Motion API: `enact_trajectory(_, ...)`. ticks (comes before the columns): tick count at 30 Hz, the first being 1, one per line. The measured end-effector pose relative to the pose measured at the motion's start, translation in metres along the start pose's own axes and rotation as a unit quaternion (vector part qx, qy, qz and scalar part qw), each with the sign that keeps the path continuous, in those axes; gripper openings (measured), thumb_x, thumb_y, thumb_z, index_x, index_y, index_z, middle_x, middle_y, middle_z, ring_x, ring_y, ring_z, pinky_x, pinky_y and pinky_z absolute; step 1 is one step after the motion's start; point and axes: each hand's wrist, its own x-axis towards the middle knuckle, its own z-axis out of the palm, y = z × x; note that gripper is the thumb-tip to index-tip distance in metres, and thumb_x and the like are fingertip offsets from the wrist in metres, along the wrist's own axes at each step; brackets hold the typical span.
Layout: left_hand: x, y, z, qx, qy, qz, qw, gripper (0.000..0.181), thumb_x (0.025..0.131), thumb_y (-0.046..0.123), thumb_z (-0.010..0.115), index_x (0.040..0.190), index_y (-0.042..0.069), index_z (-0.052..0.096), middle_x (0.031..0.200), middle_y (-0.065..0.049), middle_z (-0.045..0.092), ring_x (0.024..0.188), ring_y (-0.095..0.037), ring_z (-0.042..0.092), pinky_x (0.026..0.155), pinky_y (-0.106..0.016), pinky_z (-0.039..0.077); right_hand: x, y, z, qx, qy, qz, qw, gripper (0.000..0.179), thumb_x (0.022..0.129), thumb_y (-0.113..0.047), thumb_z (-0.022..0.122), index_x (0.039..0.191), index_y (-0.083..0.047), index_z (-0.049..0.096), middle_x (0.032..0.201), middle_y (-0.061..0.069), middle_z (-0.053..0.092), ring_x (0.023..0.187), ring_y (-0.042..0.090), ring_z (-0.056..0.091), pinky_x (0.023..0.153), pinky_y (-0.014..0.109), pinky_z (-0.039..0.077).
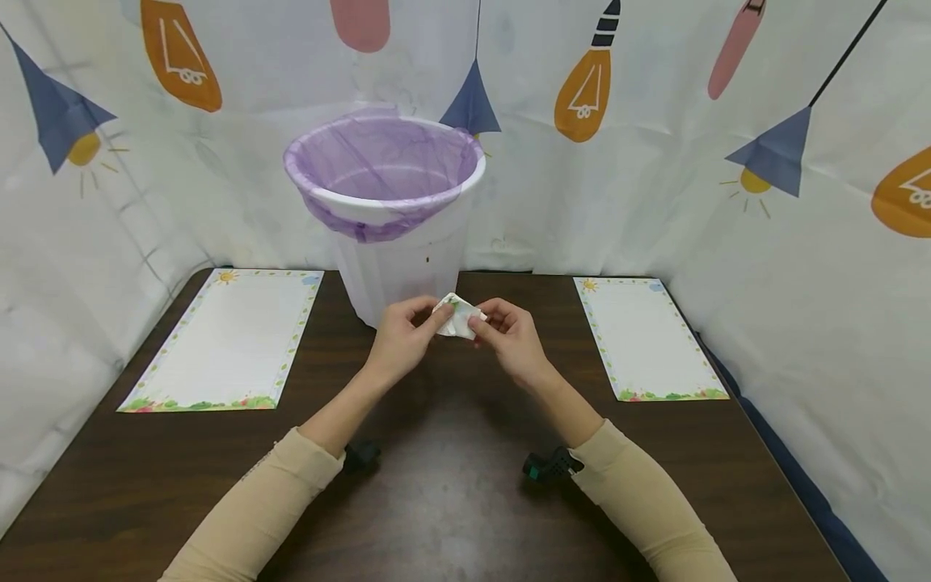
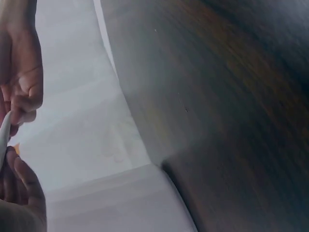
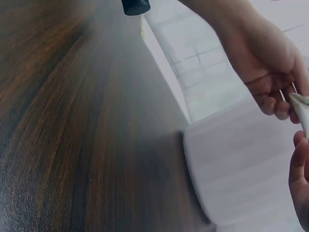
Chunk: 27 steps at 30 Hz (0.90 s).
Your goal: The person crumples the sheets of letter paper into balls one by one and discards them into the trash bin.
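A small white folded packet of paper (image 1: 460, 318) with a bit of green print is held between both hands, just in front of the bin. My left hand (image 1: 404, 333) pinches its left side between thumb and fingers. On the other side, my right hand (image 1: 512, 338) pinches the right edge. Both hands are raised above the table. In the right wrist view the folded paper (image 3: 302, 112) shows only in part at the frame's edge; the left wrist view catches a thin white edge of the paper (image 2: 4, 137).
Behind the hands stands a white bin (image 1: 407, 267) lined with a purple bag (image 1: 320, 214). Sheets with decorated borders lie to the left (image 1: 225, 339) and to the right (image 1: 650, 339) on the dark wooden table (image 1: 444, 501). A printed curtain (image 1: 655, 194) hangs behind.
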Motion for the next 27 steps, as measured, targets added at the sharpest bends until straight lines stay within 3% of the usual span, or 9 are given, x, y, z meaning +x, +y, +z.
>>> enact_trajectory(4, 0.003, -0.017, 0.004, 0.007, 0.01, 0.03, 0.9995, 0.016, 0.101, 0.002, 0.065, 0.093, -0.008, 0.075, 0.071, -0.016, 0.064, 0.058, -0.017, 0.052, 0.052, -0.02, 0.043, -0.001, -0.003, 0.001, -0.008, -0.009, -0.008, 0.9999, 0.011, 0.096, 0.011, 0.065, 0.099, 0.018, 0.058, 0.078, 0.004, 0.065, 0.065, 0.016, 0.058, 0.06, 0.025, 0.054)
enact_trajectory(8, 0.005, -0.033, 0.008, 0.015, 0.033, 0.068, 0.9971, 0.014, 0.098, 0.001, 0.068, 0.091, -0.007, 0.076, 0.069, -0.013, 0.065, 0.057, -0.015, 0.048, 0.049, -0.02, 0.035, -0.001, -0.004, 0.003, -0.012, -0.003, -0.024, 0.9996, 0.01, 0.094, 0.012, 0.065, 0.094, 0.017, 0.057, 0.076, 0.004, 0.063, 0.062, 0.015, 0.057, 0.058, 0.027, 0.053)
enact_trajectory(15, 0.006, -0.031, 0.008, 0.024, 0.066, 0.115, 0.9909, 0.011, 0.096, 0.005, 0.073, 0.092, -0.001, 0.08, 0.075, -0.006, 0.073, 0.051, -0.012, 0.047, 0.045, -0.02, 0.036, -0.003, -0.008, 0.008, -0.065, 0.017, -0.064, 0.9957, 0.008, 0.093, 0.009, 0.068, 0.089, 0.009, 0.061, 0.073, 0.008, 0.061, 0.061, 0.016, 0.058, 0.057, 0.026, 0.053)
enact_trajectory(19, 0.007, -0.028, 0.007, 0.011, 0.074, 0.126, 0.9893, 0.009, 0.094, 0.001, 0.074, 0.092, -0.004, 0.08, 0.081, -0.011, 0.075, 0.058, -0.014, 0.057, 0.052, -0.016, 0.045, -0.004, -0.011, 0.01, -0.087, 0.018, -0.077, 0.9931, 0.007, 0.094, 0.007, 0.07, 0.091, 0.007, 0.063, 0.076, 0.011, 0.063, 0.061, 0.023, 0.06, 0.057, 0.033, 0.056)
enact_trajectory(23, 0.008, -0.029, 0.005, 0.004, 0.074, 0.131, 0.9886, 0.006, 0.092, -0.002, 0.075, 0.092, -0.005, 0.08, 0.085, -0.013, 0.076, 0.067, -0.017, 0.064, 0.059, -0.017, 0.049, -0.001, -0.01, 0.005, -0.087, 0.012, -0.075, 0.9933, 0.007, 0.094, 0.007, 0.07, 0.098, 0.008, 0.064, 0.083, 0.013, 0.067, 0.064, 0.034, 0.062, 0.061, 0.043, 0.059)
enact_trajectory(27, 0.01, -0.029, 0.002, 0.015, 0.052, 0.125, 0.9907, 0.007, 0.094, 0.004, 0.075, 0.095, 0.001, 0.081, 0.084, -0.006, 0.075, 0.071, -0.017, 0.063, 0.062, -0.025, 0.051, 0.001, -0.01, -0.002, -0.076, -0.004, -0.071, 0.9946, 0.01, 0.094, 0.007, 0.07, 0.103, 0.008, 0.065, 0.09, 0.016, 0.068, 0.072, 0.04, 0.063, 0.069, 0.048, 0.059)
